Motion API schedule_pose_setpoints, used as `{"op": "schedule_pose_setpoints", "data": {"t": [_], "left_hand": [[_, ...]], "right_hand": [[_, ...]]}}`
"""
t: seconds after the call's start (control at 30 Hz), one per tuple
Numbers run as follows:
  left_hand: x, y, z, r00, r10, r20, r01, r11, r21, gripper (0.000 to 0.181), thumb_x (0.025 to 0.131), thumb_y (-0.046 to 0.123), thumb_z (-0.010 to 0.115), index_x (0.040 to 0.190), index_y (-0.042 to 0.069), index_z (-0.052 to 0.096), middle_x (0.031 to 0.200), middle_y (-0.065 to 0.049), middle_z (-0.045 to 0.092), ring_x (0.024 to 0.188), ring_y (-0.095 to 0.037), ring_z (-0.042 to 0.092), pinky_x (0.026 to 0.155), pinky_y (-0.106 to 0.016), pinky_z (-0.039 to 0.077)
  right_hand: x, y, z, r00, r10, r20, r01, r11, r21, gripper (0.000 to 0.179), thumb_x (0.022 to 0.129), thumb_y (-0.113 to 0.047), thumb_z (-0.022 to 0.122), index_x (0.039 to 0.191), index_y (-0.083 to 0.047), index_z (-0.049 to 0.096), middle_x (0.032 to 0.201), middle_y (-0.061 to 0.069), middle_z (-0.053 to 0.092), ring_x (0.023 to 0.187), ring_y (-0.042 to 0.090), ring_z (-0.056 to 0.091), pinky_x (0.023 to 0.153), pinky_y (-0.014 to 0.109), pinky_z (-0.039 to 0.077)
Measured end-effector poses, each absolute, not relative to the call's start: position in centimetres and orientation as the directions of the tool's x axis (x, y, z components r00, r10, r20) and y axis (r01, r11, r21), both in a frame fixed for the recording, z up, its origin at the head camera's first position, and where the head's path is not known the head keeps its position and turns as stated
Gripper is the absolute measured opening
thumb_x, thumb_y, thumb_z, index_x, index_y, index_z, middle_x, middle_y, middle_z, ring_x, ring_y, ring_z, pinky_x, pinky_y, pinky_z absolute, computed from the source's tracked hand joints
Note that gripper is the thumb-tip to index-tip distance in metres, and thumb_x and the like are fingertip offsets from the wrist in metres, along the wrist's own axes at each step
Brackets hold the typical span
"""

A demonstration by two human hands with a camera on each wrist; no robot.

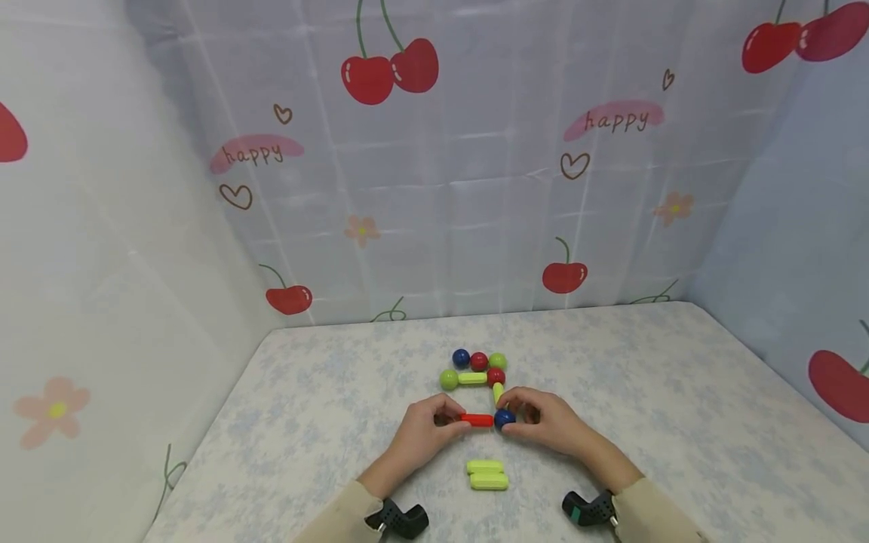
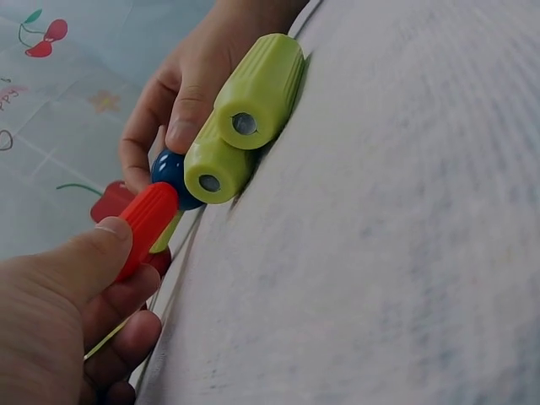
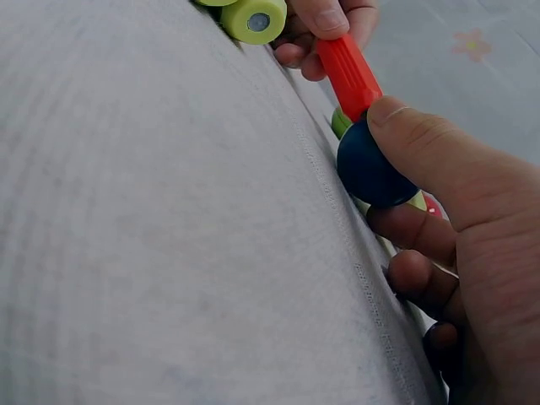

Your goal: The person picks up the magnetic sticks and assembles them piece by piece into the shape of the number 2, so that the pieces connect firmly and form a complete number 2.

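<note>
My left hand pinches a red ribbed rod between thumb and fingers. A dark blue ball is in my right hand, gripped by thumb and fingertips. In the right wrist view the rod's end meets the blue ball. Behind the ball a yellow-green rod runs back to a red ball. From that ball another yellow-green rod reaches left to a green ball.
Two yellow-green rods lie side by side in front of the hands, with metal discs in their ends. At the back sit a blue ball, a red ball and a green ball. Cherry-printed curtains surround the table.
</note>
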State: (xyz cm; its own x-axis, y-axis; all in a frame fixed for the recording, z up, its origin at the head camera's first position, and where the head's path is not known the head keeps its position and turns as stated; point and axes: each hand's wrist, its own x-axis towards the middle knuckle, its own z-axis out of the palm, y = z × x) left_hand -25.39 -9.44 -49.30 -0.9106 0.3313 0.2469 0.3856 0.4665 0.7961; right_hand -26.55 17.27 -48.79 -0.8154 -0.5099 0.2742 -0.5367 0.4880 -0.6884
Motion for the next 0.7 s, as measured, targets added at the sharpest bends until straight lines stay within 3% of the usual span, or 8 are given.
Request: {"op": "schedule_pose_setpoints", "data": {"t": [0.7], "left_hand": [[-25.37,-9.37,-49.37,-0.899,0.355,0.258,0.409,0.464,0.786,0.017,0.089,0.021,0.077,0.104,0.018,0.07,0.093,0.004,0.073,0.076,0.0,0.061,0.072,-0.019,0.051]], "right_hand": [[-26.47,17.33,-48.61,-0.824,-0.506,0.255,-0.521,0.499,-0.692,0.032,0.088,-0.038,0.076,0.115,-0.024,0.066,0.094,-0.007,0.066,0.064,0.001,0.05,0.059,0.022,0.046]]}}
